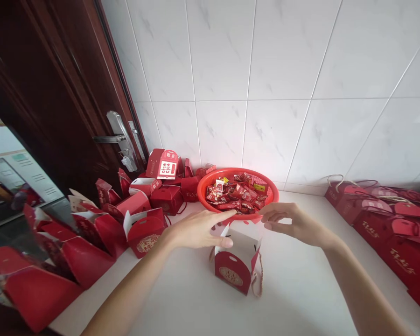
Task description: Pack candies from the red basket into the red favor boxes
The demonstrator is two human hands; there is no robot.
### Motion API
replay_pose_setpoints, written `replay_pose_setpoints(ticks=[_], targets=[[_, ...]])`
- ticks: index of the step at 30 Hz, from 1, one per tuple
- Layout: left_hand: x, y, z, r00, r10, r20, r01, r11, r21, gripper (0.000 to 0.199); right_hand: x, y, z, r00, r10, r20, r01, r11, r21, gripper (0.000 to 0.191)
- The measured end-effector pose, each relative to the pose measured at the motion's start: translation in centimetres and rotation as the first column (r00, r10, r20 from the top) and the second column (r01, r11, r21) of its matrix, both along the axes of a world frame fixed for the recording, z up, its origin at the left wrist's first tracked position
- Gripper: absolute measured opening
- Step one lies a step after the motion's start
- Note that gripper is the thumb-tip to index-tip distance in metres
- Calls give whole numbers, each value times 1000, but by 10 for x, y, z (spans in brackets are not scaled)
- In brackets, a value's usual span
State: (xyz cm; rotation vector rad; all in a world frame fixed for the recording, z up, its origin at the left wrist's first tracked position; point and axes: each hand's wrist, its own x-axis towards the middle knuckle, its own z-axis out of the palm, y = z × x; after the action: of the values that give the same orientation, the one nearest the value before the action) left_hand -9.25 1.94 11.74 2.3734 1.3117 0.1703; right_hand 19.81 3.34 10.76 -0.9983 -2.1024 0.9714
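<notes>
A red gift box [233, 270] with a gold emblem and a twisted cord handle stands upright on the white table, its top open and white inside. My left hand [203, 228] is at its upper left edge, fingers apart, thumb over the opening, holding nothing visible. Behind the box, a round red plastic basket [273, 193] contains red-wrapped candies [243, 193] and a few yellow packets. My right hand [287, 221] hovers at the basket's front right rim, fingers curled with thumb and fingertips apart, nothing seen between them.
Several red boxes [91, 228] crowd the table's left side, some with open flaps. Filled-looking rows of red boxes [381, 224] with cords line the right side. A white tiled wall [280, 135] rises behind, and a dark door [63, 84] with a metal handle is at the left.
</notes>
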Motion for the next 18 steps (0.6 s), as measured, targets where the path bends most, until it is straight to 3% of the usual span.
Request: replay_pose_setpoints(ticks=[3, 7, 9, 12, 18], targets=[[-5, 21, -2, 984, 99, 146, -106, 994, 38, 71, -5, 20, -5, 971, -95, -219, 87, 995, -47, 34], [-4, 74, -7, 938, 118, 325, -158, 982, 101, 51, -18, 61, -14, 798, -322, -510, 252, 946, -204, 36], [1, 102, -11, 952, 147, 268, -183, 976, 117, 43, -26, 81, -18, 639, -458, -618, 330, 889, -317, 34], [14, 135, -20, 995, 63, 79, -74, 986, 148, 33, -36, 103, -24, 511, -517, -687, 380, 852, -359, 30], [65, 165, -39, 992, -107, -72, 118, 978, 174, 29, -47, 119, -37, 435, -538, -722, 408, 832, -375, 24]])
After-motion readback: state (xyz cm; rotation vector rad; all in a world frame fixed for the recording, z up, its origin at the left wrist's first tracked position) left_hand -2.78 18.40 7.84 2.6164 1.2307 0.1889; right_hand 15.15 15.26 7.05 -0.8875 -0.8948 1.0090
